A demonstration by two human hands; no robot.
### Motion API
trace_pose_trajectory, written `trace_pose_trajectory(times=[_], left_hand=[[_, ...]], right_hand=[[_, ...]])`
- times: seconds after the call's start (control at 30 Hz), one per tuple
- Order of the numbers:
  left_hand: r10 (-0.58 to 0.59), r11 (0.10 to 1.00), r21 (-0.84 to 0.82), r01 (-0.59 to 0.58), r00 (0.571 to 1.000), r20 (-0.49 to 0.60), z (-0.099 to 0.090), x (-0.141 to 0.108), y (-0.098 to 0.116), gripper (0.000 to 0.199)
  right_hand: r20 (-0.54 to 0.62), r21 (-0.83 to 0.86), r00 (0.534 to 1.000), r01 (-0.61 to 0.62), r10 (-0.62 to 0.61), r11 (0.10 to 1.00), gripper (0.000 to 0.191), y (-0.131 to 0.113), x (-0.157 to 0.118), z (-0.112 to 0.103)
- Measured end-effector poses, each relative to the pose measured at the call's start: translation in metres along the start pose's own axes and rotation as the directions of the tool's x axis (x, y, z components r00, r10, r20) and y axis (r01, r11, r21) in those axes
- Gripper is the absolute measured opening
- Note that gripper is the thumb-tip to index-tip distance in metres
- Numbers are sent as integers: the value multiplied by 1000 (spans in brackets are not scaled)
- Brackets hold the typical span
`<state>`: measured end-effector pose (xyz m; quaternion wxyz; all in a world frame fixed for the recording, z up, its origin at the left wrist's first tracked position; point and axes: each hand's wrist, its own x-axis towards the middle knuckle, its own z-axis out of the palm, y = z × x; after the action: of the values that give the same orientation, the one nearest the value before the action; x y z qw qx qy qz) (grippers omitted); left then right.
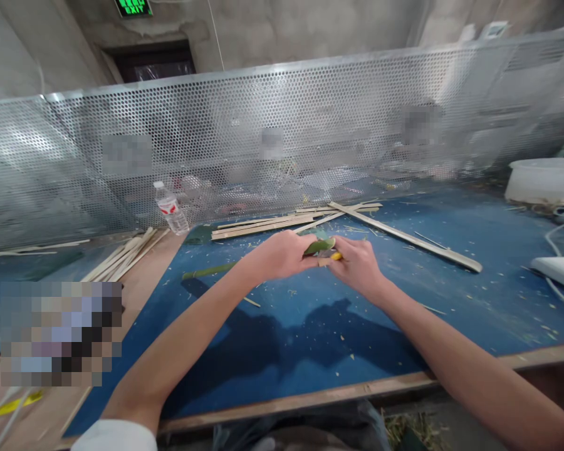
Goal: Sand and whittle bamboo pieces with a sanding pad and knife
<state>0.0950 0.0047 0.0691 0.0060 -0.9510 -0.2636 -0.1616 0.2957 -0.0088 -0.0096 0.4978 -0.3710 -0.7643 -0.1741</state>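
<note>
Over the middle of the blue mat my left hand (286, 254) is closed around a green bamboo strip (318, 246). One end of the strip shows between my two hands, and a green length sticks out to the left behind my left forearm. My right hand (358, 266) meets it from the right, its fingers closed on a small yellow-handled knife (337, 256). Most of that knife is hidden by the fingers, and its greyish blade lies close against the strip. A small brown piece shows just under the strip between the hands.
Pale bamboo strips (263, 225) lie at the back of the blue mat (310, 369), with a long one (413, 239) toward the right. More strips (122, 257) and a water bottle (172, 210) are at left. A perforated metal screen (244, 119) stands behind; a white bucket (545, 181) sits far right.
</note>
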Motion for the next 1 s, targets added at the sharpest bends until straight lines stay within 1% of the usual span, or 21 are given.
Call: trace_pose_trajectory(times=[0.13,0.23,0.3,0.37,0.47,0.57,0.63,0.7,0.8,1.0], left_hand=[[8,1000,-29,-9,1000,-12,0,1,-1,48],[-8,1000,-30,6,998,-60,-2,0,0,50],[-26,999,-28,23,995,-93,-4,0,2,51],[-30,999,-42,26,995,-91,-5,-1,3,50],[-26,998,-62,25,999,-22,-5,-1,3,48],[-43,999,-28,44,998,37,-4,-1,3,48],[-53,999,-2,53,997,57,-3,0,3,47],[-58,998,14,57,996,62,-2,0,3,47],[-68,997,36,66,997,46,-1,0,3,50],[-86,995,50,88,996,-29,2,1,5,59]], right_hand=[[-21,65,996,-83,84,994,12,-9,1,3],[-66,127,978,-188,198,974,13,-19,4,4],[-94,153,965,-229,244,962,13,-23,6,4],[-82,169,973,-199,215,965,13,-23,7,3],[-25,163,997,-72,77,984,12,-14,6,-1],[-5,122,1000,29,-28,992,16,-4,4,-3],[-5,103,998,57,-56,993,16,-2,3,-3],[1,92,998,58,-59,994,13,-1,3,-2],[6,68,1000,30,-30,997,10,0,2,0],[-17,42,999,-49,49,998,8,-2,0,2]])
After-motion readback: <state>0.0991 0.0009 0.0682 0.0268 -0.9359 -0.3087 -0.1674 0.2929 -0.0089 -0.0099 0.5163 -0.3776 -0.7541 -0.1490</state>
